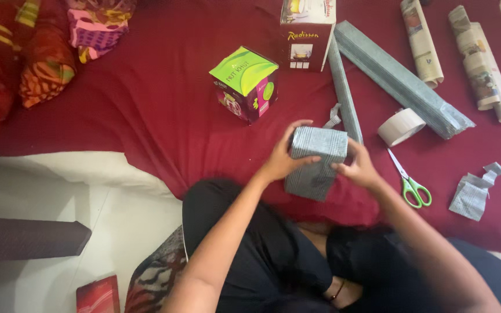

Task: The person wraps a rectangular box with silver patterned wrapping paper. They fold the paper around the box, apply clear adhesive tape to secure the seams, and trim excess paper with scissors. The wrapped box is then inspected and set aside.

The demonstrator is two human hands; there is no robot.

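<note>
Wrapped box [318, 159] in grey patterned paper, being held up over the dark red bedspread [163, 98], roughly at the centre of the view. Going left to right: colourful cushions [36, 64] lying at the far left edge; green-topped cube carton [246, 84] sitting on the spread, well apart from the hands; white carton [307, 35] standing just behind it. Left hand [282, 159] gripping the wrapped box on its left side, thumb across the front, fingers curling over the top corner. Right hand [359, 168] pressing against the box's right side, fingers seemingly closed on the paper edge, though partly blurred. Rolls of grey wrapping paper [398, 78] lying diagonally behind the hands. Roll of white tape [401, 126] resting near the right hand, green-handled scissors [410, 182] lying just beside it. Rolled newspapers [482, 66] lying at the far right, scrap of grey paper [472, 194] below them.
</note>
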